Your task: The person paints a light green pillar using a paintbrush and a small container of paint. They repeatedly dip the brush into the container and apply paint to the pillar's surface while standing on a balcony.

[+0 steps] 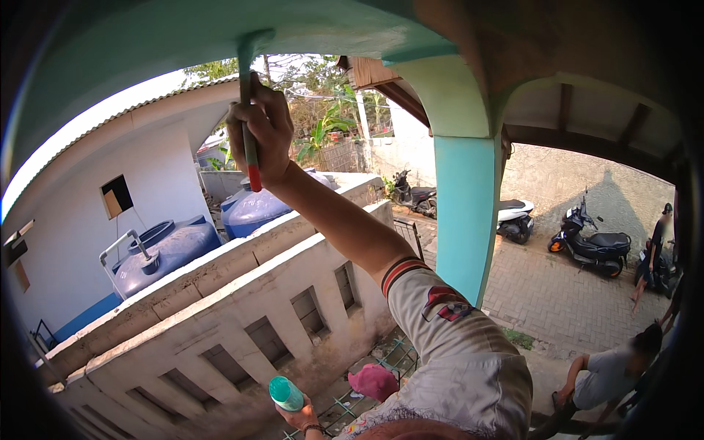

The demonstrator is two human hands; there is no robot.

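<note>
My right hand [265, 126] is raised overhead, its fingers closed round the handle of a paintbrush [249, 150]. The brush stands upright, its bristle end against the underside of a green painted arch [323, 33] and the red tip of its handle hanging down. A darker green wet patch shows where the bristles touch. Low in the view, my left hand [301, 416] grips a cup [287, 396] with teal paint on its inside. The cup is tilted, its mouth partly facing me; its contents are only partly visible.
A turquoise pillar [463, 205] rises right of my arm. Below left runs a concrete wall [242, 293] with slots, with blue water tanks [165, 253] behind. A pink cap [374, 381] is below me. A seated person [612, 374] is at lower right; motorbikes [594, 246] stand on paving.
</note>
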